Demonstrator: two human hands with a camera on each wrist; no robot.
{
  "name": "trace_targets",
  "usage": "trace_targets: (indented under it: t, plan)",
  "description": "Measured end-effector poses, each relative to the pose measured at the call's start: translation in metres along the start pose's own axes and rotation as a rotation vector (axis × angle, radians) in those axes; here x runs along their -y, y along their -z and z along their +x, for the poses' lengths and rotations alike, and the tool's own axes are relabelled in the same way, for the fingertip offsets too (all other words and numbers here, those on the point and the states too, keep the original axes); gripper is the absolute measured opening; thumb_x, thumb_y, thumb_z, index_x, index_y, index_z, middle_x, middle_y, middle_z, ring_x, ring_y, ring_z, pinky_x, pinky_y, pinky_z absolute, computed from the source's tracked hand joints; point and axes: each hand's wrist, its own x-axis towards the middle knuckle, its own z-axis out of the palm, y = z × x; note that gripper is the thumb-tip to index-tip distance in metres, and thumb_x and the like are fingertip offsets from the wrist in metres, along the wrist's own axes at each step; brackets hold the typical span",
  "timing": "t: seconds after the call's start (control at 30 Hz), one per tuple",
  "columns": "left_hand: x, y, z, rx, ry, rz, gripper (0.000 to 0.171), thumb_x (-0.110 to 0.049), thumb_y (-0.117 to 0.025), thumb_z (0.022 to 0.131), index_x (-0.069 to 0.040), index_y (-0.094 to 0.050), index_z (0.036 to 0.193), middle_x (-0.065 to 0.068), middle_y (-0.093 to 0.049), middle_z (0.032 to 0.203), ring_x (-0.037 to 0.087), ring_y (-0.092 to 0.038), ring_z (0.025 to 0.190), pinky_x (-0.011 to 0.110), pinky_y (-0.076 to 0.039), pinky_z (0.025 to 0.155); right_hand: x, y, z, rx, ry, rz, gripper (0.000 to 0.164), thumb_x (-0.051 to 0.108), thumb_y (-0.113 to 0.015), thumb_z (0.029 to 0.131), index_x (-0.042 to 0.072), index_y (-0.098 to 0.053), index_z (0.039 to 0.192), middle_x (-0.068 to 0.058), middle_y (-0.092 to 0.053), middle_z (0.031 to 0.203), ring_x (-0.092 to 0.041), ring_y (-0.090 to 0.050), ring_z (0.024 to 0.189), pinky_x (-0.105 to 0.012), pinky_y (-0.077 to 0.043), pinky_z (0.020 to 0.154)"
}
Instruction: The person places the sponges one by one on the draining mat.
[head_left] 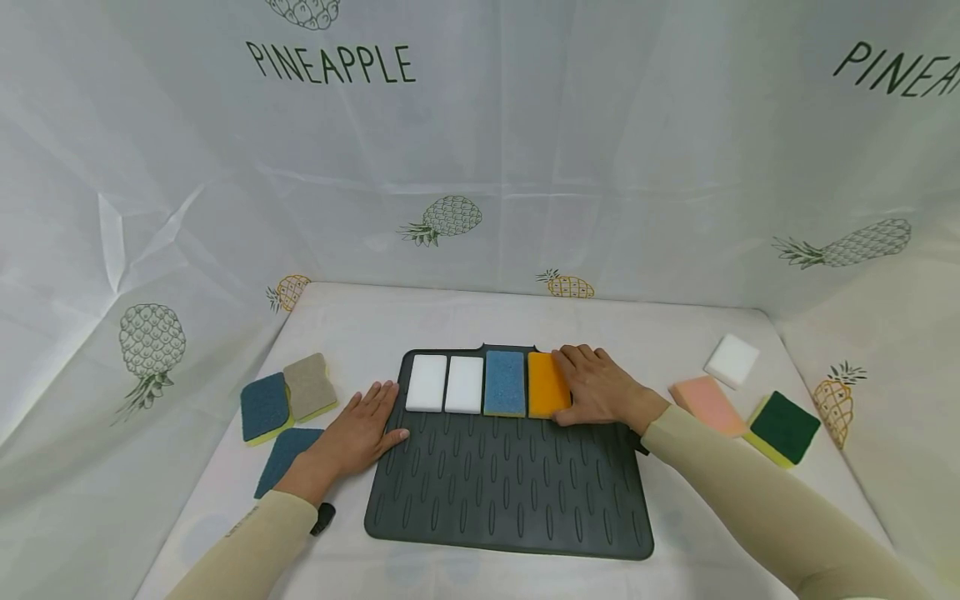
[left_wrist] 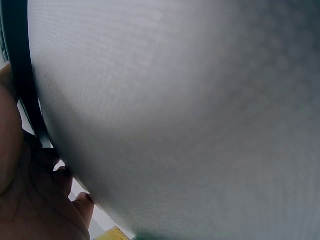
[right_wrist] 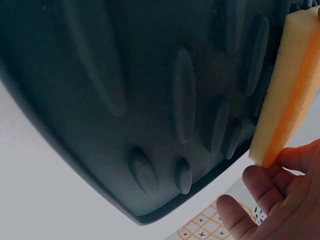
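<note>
A dark grey ridged mat (head_left: 510,483) lies on the white cloth. Along its far edge stand two white sponges (head_left: 426,383) (head_left: 464,385), a blue sponge (head_left: 505,382) and an orange sponge (head_left: 547,385), side by side. My right hand (head_left: 602,387) holds the orange sponge at its right side, thumb near and fingers far. The right wrist view shows this sponge (right_wrist: 287,90) with a pale yellow layer against the mat. My left hand (head_left: 362,431) lies flat with fingers extended, touching the mat's left edge; in the left wrist view that hand (left_wrist: 40,195) is partly cut off.
Left of the mat lie two blue sponges (head_left: 264,408) (head_left: 288,454) and a beige one (head_left: 309,387). On the right are a white sponge (head_left: 732,361), a pink sponge (head_left: 708,404) and a dark green one (head_left: 785,427). A pineapple-print curtain (head_left: 637,167) hangs behind the table.
</note>
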Motion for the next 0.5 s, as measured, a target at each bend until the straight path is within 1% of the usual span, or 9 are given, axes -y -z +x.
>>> trace_targets:
  t: [0.17, 0.5]
  plan:
    - [-0.0027, 0.003, -0.0007, 0.006, 0.009, -0.003, 0.084, -0.045, -0.058, 0.108, 0.007, -0.024, 0.165, 0.025, -0.029, 0.171, 0.045, -0.024, 0.16, 0.065, -0.024, 0.127, -0.0008, -0.0009, -0.0003, 0.0, 0.004, 0.012, 0.103, 0.067, -0.067, 0.084, -0.001, -0.042, 0.157, -0.021, -0.049, 0.154, -0.039, -0.049, 0.136, -0.058, -0.045, 0.107]
    - [-0.0057, 0.0058, 0.0, 0.017, 0.015, 0.006, 0.083, -0.046, -0.056, 0.108, 0.007, -0.025, 0.164, 0.026, -0.029, 0.17, 0.045, -0.025, 0.159, 0.065, -0.025, 0.127, -0.0008, -0.0002, 0.0007, 0.024, 0.001, 0.023, 0.104, 0.067, -0.067, 0.085, 0.0, -0.039, 0.159, -0.02, -0.046, 0.156, -0.039, -0.049, 0.137, -0.059, -0.044, 0.107]
